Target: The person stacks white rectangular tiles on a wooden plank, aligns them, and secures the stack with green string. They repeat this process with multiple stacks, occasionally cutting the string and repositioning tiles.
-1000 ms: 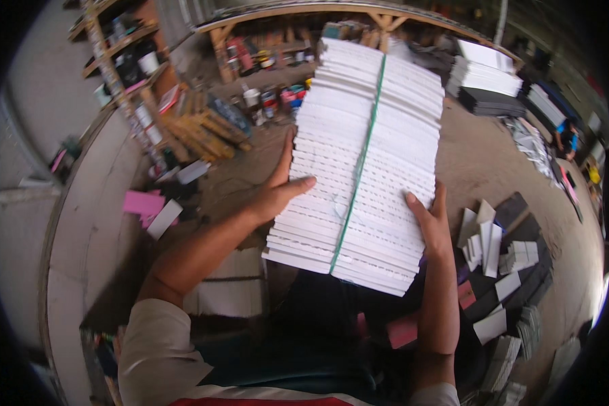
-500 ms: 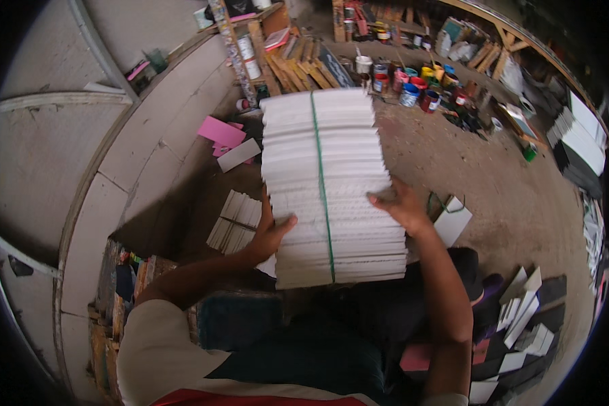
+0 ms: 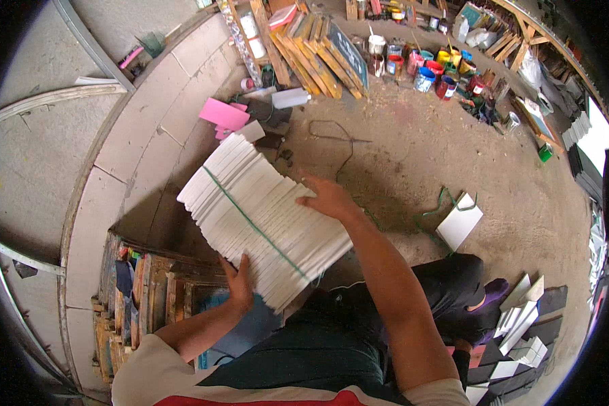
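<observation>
Between my two hands is a thick bundle of white card pieces (image 3: 260,223), tied lengthwise with a green string (image 3: 245,215). It lies slantwise, its far end toward the left and its near end by my lap. My left hand (image 3: 238,283) grips the lower left side, thumb up against the card edges. On the opposite side my right hand (image 3: 328,197) presses the bundle, its thumb lying over the edges. The fingers under the bundle are hidden.
Wooden frames (image 3: 321,57) lean at the back beside open paint cans (image 3: 424,80). Pink cards (image 3: 223,115) lie at the wall's foot. A white card (image 3: 461,222) with green string rests at right. Stacked frames (image 3: 152,291) stand at left, and small white bundles (image 3: 521,311) sit lower right.
The bundle has swung to the left and turned from upright to slanting, its far end now toward the left wall. Both hands have kept hold, my right hand moving left and my left hand nearer to me.
</observation>
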Tool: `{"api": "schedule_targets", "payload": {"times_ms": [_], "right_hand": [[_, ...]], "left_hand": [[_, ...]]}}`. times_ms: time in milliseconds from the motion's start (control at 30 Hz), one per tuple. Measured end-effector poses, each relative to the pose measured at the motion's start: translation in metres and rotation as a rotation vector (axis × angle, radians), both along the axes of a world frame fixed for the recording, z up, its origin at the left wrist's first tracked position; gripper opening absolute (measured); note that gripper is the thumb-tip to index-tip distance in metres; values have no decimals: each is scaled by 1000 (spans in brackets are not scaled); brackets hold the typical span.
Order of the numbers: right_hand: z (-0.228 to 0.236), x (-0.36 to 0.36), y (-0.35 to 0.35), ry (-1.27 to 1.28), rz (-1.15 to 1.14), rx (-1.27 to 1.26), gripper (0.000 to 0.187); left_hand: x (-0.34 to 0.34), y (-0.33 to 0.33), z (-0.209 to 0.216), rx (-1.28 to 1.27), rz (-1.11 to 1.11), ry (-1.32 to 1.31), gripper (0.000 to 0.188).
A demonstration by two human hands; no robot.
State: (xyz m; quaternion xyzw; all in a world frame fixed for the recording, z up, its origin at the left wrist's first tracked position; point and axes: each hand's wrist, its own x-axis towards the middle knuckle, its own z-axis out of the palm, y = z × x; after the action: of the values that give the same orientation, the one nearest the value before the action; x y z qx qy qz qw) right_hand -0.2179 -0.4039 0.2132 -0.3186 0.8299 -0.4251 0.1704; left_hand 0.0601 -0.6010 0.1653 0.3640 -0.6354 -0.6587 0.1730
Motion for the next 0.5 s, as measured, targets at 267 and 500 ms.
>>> {"api": "schedule_targets", "payload": {"times_ms": [267,500], "right_hand": [[-147,52,29,-311,-409,36,111],[-118,69,9,-354,-404,-211,115]], "left_hand": [[-31,40,-44,618,224,-308,104],[-16,35,-59,480,75,-285,97]]}}
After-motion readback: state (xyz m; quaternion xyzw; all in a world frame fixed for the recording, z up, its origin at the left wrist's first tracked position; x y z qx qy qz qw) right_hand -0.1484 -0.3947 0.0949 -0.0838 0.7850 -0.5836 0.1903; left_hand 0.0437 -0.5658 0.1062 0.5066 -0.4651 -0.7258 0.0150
